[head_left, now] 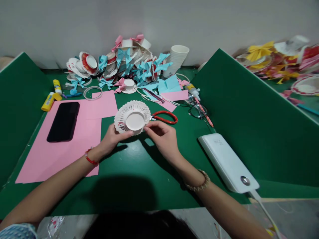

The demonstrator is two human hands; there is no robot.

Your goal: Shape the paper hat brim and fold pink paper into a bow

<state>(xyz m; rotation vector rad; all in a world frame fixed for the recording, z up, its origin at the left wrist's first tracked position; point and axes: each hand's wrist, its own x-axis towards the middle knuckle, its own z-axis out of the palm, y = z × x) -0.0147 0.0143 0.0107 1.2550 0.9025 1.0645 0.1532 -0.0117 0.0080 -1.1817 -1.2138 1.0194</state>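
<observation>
A white paper cup (135, 121), cut into a fringed, flared disc around its round base, is held above the green table. My left hand (112, 141) grips its lower left side, thumb lying near the base. At its right edge my right hand (163, 137) pinches the fringe between thumb and fingertips. Just behind the cup lie scissors with red handles (165, 118); their blades are mostly hidden by the cup. Pink paper sheets (87, 159) lie to the left of my left hand.
A black phone (63, 122) rests on the pink paper, with glue sticks (48, 101) behind it. A pile of cut cups and blue bows (124, 61) and stacked paper cups (178, 58) stand at the back. Glasses (198, 111) and a white power bank (228, 162) lie right, beside green partitions (261, 126).
</observation>
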